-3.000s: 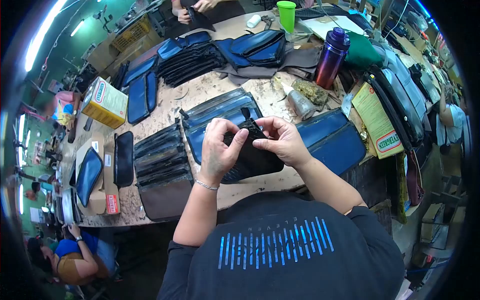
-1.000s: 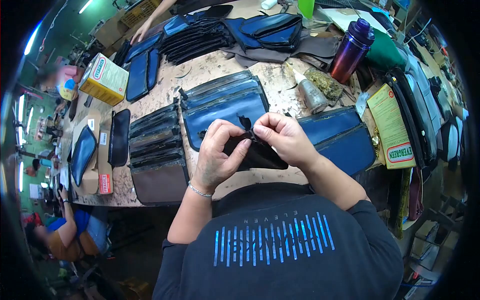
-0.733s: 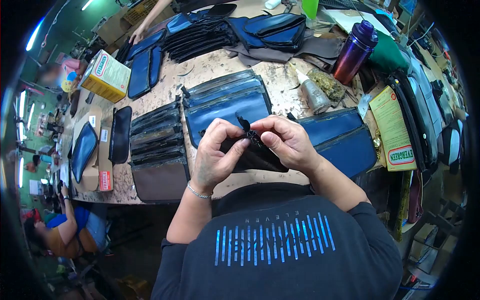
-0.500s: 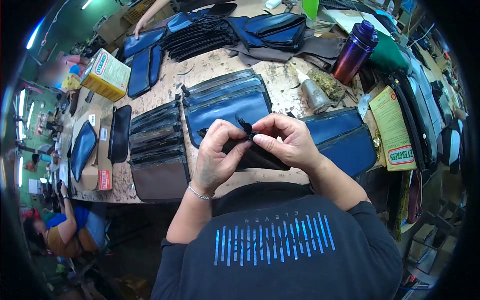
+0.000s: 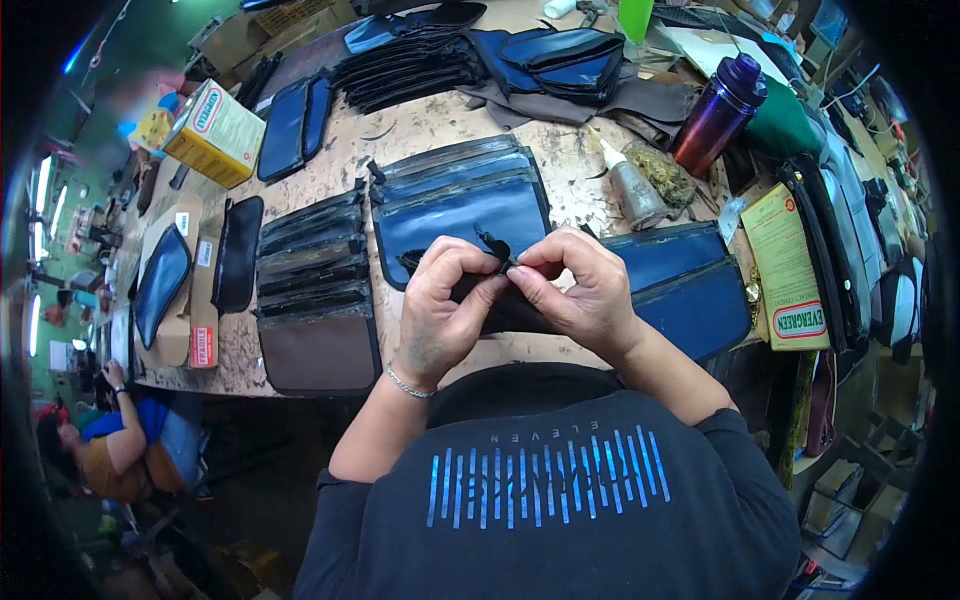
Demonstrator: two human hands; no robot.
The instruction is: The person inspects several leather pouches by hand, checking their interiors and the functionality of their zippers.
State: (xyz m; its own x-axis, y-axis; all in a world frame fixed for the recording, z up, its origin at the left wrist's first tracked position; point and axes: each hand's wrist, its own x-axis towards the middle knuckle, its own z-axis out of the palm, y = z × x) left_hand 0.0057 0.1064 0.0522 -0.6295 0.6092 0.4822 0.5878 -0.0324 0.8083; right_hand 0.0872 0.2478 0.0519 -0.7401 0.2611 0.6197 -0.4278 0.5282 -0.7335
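Note:
My left hand and my right hand meet in front of my chest, above the table's near edge. Between them is a black pliable piece, its edge pinched by the thumb and forefinger of each hand. A dark flap stands up from the pinched spot, and the fingers cover much of the rest. Just beyond lies a blue panel with overlapping black-edged strips. To the left rests a layered brown-and-black panel. Partly behind my right hand is another blue panel.
A glue-stained cone-tipped bottle and a purple-red flask stand at the right. Yellow Evergreen cans stand at left and right. Stacked black pieces lie at the back. Another person sits at far left.
Both hands keep their pinch on the black piece, with only slight finger movement. The view has shifted a little. Another person's hand at the back left has gone out of sight.

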